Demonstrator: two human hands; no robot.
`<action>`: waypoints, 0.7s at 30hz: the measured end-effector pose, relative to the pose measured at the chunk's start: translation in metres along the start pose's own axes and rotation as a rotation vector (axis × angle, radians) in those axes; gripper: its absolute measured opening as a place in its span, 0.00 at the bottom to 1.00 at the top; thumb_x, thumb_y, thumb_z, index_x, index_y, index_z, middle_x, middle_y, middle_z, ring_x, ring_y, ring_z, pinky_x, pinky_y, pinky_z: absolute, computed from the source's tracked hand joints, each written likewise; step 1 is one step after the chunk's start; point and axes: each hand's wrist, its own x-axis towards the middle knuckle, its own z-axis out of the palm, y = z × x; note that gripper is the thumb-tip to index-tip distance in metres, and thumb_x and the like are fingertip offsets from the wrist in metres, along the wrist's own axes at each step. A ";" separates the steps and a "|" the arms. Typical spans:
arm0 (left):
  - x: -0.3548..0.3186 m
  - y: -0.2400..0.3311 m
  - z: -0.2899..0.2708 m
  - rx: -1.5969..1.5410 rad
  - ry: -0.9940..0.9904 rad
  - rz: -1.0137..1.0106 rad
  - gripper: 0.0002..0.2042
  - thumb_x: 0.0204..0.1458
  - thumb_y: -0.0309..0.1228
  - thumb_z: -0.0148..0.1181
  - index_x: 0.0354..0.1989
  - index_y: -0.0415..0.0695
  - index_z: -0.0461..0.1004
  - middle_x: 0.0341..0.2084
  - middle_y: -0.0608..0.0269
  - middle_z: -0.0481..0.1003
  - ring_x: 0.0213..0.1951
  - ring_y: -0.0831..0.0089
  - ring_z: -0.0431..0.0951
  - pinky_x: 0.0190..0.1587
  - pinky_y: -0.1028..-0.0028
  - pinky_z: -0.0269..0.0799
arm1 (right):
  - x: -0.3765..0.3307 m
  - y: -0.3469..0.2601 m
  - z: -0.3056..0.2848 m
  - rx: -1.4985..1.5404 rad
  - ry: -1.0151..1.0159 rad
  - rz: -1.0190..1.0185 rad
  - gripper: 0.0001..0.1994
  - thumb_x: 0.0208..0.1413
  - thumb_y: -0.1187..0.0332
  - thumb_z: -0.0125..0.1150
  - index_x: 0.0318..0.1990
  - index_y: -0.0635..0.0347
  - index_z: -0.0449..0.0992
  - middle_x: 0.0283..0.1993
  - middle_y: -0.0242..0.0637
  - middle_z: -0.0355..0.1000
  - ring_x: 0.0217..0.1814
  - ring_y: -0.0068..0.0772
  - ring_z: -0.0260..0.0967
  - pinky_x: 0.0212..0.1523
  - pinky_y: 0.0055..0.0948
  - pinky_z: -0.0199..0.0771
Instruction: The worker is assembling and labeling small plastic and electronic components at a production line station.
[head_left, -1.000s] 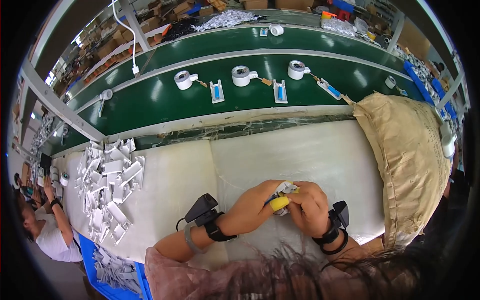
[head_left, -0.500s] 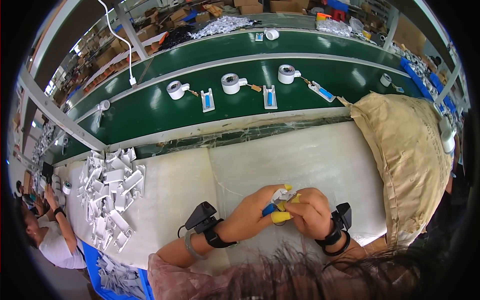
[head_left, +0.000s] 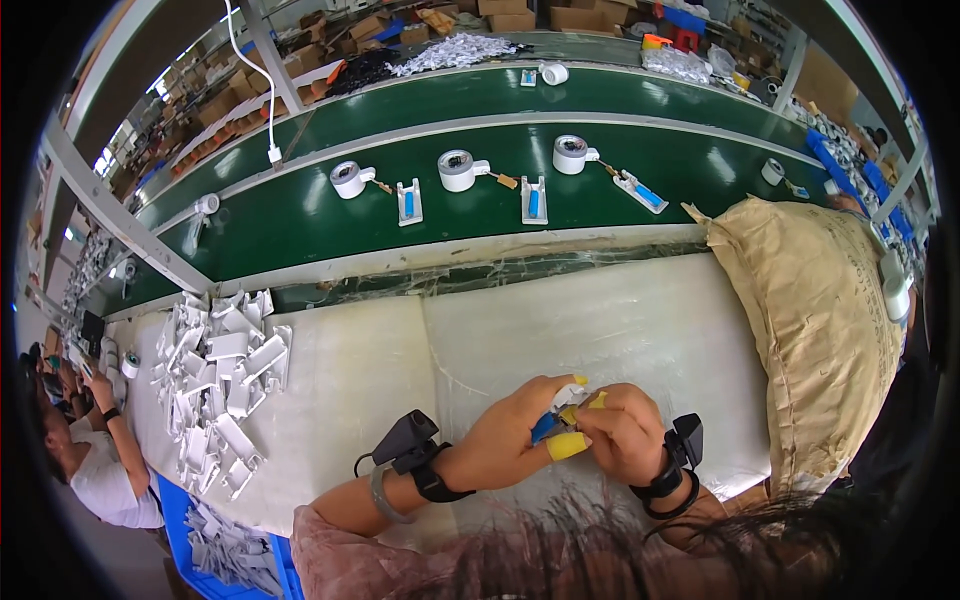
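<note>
Above the near work surface, my left hand (head_left: 505, 432) is closed around a small white plastic housing (head_left: 569, 396) with a blue cylindrical battery (head_left: 543, 427) showing below it. Yellow finger covers sit on its thumb and a fingertip. My right hand (head_left: 628, 428) meets it from the other side, fingers bent and pinched at the same piece, also with yellow covers. What lies between the right fingertips is too small and covered to make out. Both wrists carry black straps with a dark device.
A pile of white plastic housings (head_left: 225, 370) lies at left, above a blue bin (head_left: 200, 560) of similar parts. Round white units (head_left: 457, 170) with battery trays (head_left: 534, 200) sit on the green conveyor (head_left: 300, 215). A tan sack (head_left: 810, 330) stands at right; a co-worker (head_left: 110, 470) is at far left.
My hands stay together on the housing, with only small shifts of the fingers. The units on the green conveyor have slid slightly left. The view has shifted a little.
</note>
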 end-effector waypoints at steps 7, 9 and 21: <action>0.000 0.001 -0.001 0.052 -0.029 -0.044 0.25 0.57 0.34 0.58 0.62 0.42 0.61 0.47 0.47 0.69 0.48 0.49 0.71 0.50 0.64 0.68 | -0.002 0.000 0.000 0.004 0.003 0.021 0.15 0.39 0.87 0.65 0.37 0.62 0.75 0.33 0.39 0.69 0.32 0.37 0.72 0.31 0.30 0.74; -0.001 0.000 0.001 0.062 -0.012 -0.015 0.25 0.57 0.33 0.57 0.62 0.42 0.61 0.47 0.47 0.69 0.48 0.49 0.71 0.50 0.64 0.68 | 0.000 -0.001 0.000 0.004 -0.001 0.021 0.15 0.39 0.87 0.66 0.37 0.62 0.75 0.33 0.39 0.69 0.32 0.37 0.72 0.31 0.30 0.74; -0.002 0.001 0.003 0.060 0.024 -0.010 0.22 0.57 0.29 0.57 0.61 0.41 0.64 0.46 0.49 0.71 0.46 0.51 0.73 0.50 0.66 0.69 | -0.002 -0.004 0.004 0.005 0.052 0.058 0.14 0.36 0.84 0.68 0.34 0.62 0.79 0.30 0.39 0.70 0.28 0.40 0.71 0.26 0.32 0.72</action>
